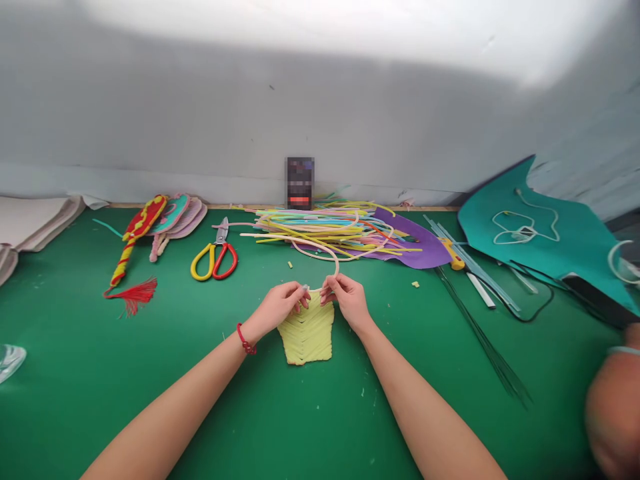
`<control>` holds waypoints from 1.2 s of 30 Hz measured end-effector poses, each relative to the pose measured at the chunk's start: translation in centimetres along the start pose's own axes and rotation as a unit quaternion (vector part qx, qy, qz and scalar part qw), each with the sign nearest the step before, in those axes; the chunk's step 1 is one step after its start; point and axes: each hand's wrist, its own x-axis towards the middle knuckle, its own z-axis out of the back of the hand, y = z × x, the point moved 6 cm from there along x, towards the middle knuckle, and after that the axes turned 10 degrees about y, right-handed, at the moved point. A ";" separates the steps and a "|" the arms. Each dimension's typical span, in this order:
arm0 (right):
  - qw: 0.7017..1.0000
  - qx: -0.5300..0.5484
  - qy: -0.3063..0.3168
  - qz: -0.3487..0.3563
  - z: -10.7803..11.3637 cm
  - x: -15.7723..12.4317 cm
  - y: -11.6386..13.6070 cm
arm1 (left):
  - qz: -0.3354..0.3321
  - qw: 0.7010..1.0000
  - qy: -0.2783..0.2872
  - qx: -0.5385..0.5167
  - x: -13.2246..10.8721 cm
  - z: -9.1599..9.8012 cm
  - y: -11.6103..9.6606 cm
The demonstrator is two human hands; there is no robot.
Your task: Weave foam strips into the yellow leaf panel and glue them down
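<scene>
A flat, pale yellow piece (307, 341) made of rows of fuzzy pipe cleaners lies on the green table in front of me. My left hand (286, 303) pinches its top edge at the left, where a pale pipe cleaner runs along that edge. With thumb and fingers closed, my right hand (347, 298) grips the same pale pipe cleaner (336, 262) near the top right corner. From there its free length curves up and back to the left, over a pile of pipe cleaners (310, 230). My fingertips partly hide the top of the yellow piece.
Scissors (215, 257) with yellow and red handles lie left of the pile. Further left are a red fan-shaped craft (145, 223) and a red tassel (137, 293). A glue gun (454, 255), thin wires (485, 347) and teal sheet (520, 233) are right. Another person's arm (615, 407) shows at right.
</scene>
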 end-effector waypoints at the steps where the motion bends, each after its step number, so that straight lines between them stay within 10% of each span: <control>1: 1.000 0.000 0.004 -0.001 -0.1 0.0 0.0 | -0.003 1.000 0.002 -0.015 0.0 -0.2 0.1; 26: 0.991 0.120 0.028 -0.053 -1.8 -0.4 -1.0 | -0.097 0.992 -0.001 0.077 -0.6 -0.8 -1.3; 36: 0.982 0.086 0.139 -0.093 -2.3 -0.5 -1.2 | -0.191 0.935 0.055 0.292 -1.3 -0.2 -2.7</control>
